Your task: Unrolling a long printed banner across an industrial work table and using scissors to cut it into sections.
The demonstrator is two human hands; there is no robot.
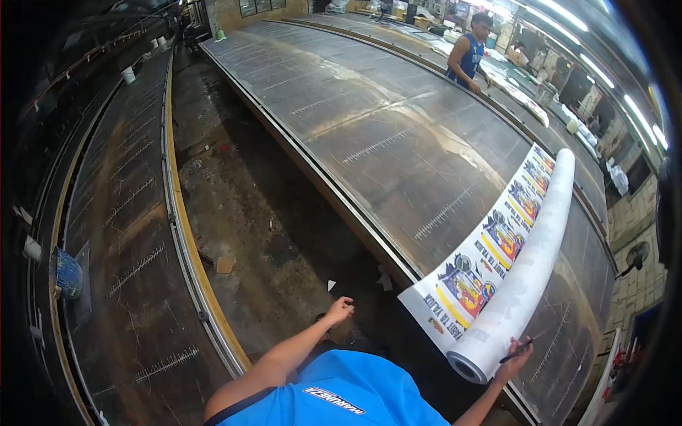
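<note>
A long white roll of printed sheet [522,277] lies across the big dark table. Its unrolled strip [462,284] shows repeated yellow, blue and red designs and lies flat along the roll's left side. At the roll's near end, my right hand [513,361] is closed on a slim dark tool, its exact kind unclear, with the fingers against or very near the roll. My left hand [341,311] hangs over the aisle with its fingers curled in, apart from the table, and nothing shows in it.
The dark table [398,163] has ruler-like marks and a metal rail along its edge. Another long table [135,234] runs on the left, with a blue-stained tub [69,273] on its far side. A person in a blue sleeveless top [469,57] stands beyond the dark table. Scraps lie on the aisle floor.
</note>
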